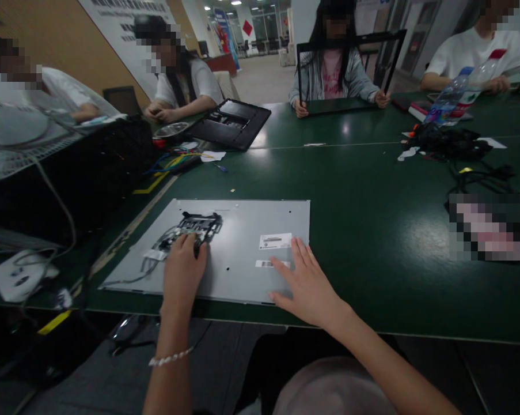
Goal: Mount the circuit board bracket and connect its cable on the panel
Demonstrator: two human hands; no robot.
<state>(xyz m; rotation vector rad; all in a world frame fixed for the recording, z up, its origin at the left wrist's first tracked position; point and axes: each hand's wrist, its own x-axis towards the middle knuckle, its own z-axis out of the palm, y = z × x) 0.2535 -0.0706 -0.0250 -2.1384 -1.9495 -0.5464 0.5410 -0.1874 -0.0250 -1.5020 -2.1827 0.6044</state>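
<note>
A flat silver display panel (242,282) lies back side up on the green table in front of me. On its left half sits a circuit board on a black bracket (201,222), with cables (136,280) trailing towards the panel's near left corner. My left hand (183,268) is closed over the near edge of that board, its fingertips partly hidden. Spread fingers of my right hand (309,282) rest flat on the panel's right edge, beside two white labels (276,241). Nothing is held in my right hand.
Across the table (372,219), a person holds up a black screen frame (352,106). A black monitor cover (234,124) lies at the far left, near loose wires. Plastic bottles (450,95), black cables (484,173) and a phone-like object (490,227) are on the right.
</note>
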